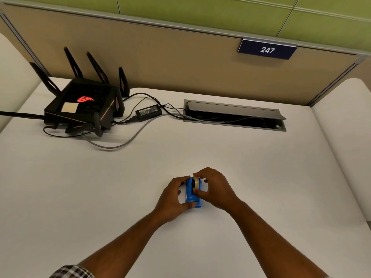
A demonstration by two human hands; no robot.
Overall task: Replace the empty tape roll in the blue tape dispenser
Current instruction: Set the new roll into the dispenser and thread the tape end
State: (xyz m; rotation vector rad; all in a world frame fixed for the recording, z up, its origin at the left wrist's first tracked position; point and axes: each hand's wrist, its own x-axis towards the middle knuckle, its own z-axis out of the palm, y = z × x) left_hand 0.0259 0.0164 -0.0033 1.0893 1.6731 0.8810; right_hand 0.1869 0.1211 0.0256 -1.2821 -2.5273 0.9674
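At the far left of the white desk (251,167) I see a black router (84,105) with upright antennas, its power brick (148,112) and cables trailing right toward an open cable tray (234,117) set into the desk. A partition behind carries a sign reading 247 (267,50).

Near the middle, close to me, my left hand (173,197) wraps the left side of the blue tape dispenser (191,197), fingers curled around it to pin it to the desk. The dispenser sits flat — cutter end toward me. Seated in its top is the tape roll (195,183), pale and narrow. My right hand (214,187) pinches that roll from the right, thumb near and fingers over the far edge.

I judge the dispenser light, hard plastic, likely to slide unless braced; best held by its sides, away from the serrated cutter. The roll looks stiff and light — grip its flat faces or rim, not the sticky band.
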